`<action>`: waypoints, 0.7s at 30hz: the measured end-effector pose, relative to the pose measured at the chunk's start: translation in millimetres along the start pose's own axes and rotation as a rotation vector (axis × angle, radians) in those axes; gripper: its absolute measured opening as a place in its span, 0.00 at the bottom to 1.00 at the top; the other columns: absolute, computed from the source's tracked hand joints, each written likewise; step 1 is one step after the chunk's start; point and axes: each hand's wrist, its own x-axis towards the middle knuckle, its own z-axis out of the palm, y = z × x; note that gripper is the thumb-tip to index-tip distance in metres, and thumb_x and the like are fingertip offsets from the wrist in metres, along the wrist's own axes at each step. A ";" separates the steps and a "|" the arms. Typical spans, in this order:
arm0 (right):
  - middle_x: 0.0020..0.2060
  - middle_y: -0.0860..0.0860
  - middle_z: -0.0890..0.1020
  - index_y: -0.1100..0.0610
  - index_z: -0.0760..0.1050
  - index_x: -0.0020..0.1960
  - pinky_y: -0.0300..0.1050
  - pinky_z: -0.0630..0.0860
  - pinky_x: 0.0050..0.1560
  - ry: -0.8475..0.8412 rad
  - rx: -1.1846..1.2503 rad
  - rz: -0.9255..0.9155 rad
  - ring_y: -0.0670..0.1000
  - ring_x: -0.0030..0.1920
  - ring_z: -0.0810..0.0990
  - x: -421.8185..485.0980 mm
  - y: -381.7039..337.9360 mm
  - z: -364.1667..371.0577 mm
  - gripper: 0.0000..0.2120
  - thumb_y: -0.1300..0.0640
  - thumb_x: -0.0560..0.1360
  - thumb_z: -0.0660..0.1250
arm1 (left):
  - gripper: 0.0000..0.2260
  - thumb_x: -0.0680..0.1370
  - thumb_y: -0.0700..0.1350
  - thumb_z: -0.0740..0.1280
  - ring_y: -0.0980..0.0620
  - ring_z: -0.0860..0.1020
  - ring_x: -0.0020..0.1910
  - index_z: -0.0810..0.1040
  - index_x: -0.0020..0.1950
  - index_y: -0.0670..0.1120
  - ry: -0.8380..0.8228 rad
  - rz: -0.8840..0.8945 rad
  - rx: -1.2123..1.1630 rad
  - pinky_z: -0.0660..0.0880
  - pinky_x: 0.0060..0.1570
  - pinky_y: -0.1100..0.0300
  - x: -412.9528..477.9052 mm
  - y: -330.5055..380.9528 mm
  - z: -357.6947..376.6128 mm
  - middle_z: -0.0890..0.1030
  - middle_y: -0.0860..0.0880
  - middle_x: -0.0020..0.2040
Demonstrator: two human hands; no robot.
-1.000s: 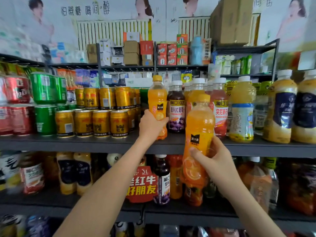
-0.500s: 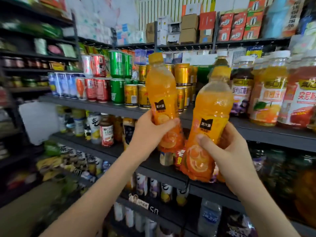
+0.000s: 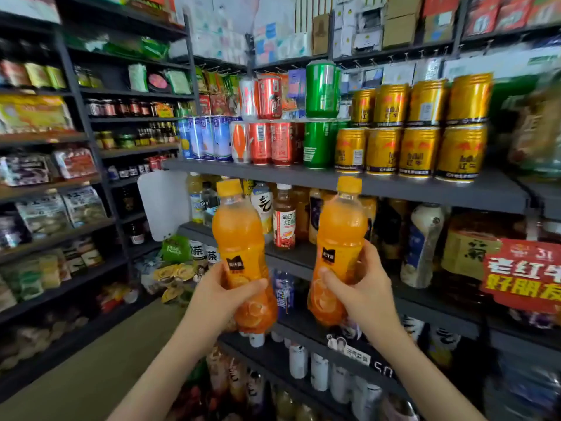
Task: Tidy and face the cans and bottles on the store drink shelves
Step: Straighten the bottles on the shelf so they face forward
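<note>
I hold two orange juice bottles upright in front of the drink shelves, each with a yellow cap and a black label. My left hand (image 3: 223, 296) grips the lower half of the left orange bottle (image 3: 239, 238). My right hand (image 3: 362, 291) grips the lower half of the right orange bottle (image 3: 341, 229). Both bottles hang in the air in front of the second shelf (image 3: 300, 259), about a hand's width apart. Above them, the top drink shelf (image 3: 394, 185) carries stacked gold cans (image 3: 419, 129), green cans (image 3: 321, 117) and red cans (image 3: 270, 123).
Mixed bottles stand on the second shelf behind my hands, among them a red-labelled tea bottle (image 3: 284, 220). A red promotional sign (image 3: 522, 275) hangs at the right. Snack shelves (image 3: 60, 177) fill the left side. The floor (image 3: 100, 360) runs along the lower left.
The left bottle was lifted off the top shelf. Both bottles came down and to the left, away from the juice row, and now hang in front of the second shelf below the cans. My view swung left.
</note>
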 end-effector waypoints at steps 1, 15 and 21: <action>0.50 0.36 0.76 0.45 0.64 0.63 0.24 0.71 0.42 0.027 0.011 0.020 0.27 0.47 0.74 4.4 8.8 18.0 0.29 0.58 0.69 0.75 | 0.20 0.65 0.44 0.79 0.50 0.83 0.46 0.78 0.53 0.48 0.011 -0.004 0.014 0.78 0.47 0.53 9.0 -7.9 -15.3 0.84 0.50 0.45; 0.53 0.36 0.72 0.47 0.59 0.65 0.41 0.68 0.58 0.299 -0.013 0.136 0.44 0.55 0.72 81.1 118.2 120.2 0.31 0.62 0.71 0.73 | 0.17 0.68 0.38 0.76 0.61 0.81 0.41 0.75 0.50 0.53 -0.003 0.086 -0.038 0.76 0.44 0.60 139.7 -79.8 -41.6 0.83 0.56 0.44; 0.59 0.46 0.73 0.54 0.59 0.72 0.37 0.68 0.57 0.311 -0.063 0.118 0.44 0.59 0.72 124.6 136.2 141.2 0.35 0.59 0.71 0.73 | 0.17 0.69 0.41 0.76 0.52 0.81 0.48 0.76 0.54 0.50 -0.064 0.060 -0.066 0.78 0.51 0.51 193.6 -93.2 -42.7 0.83 0.51 0.49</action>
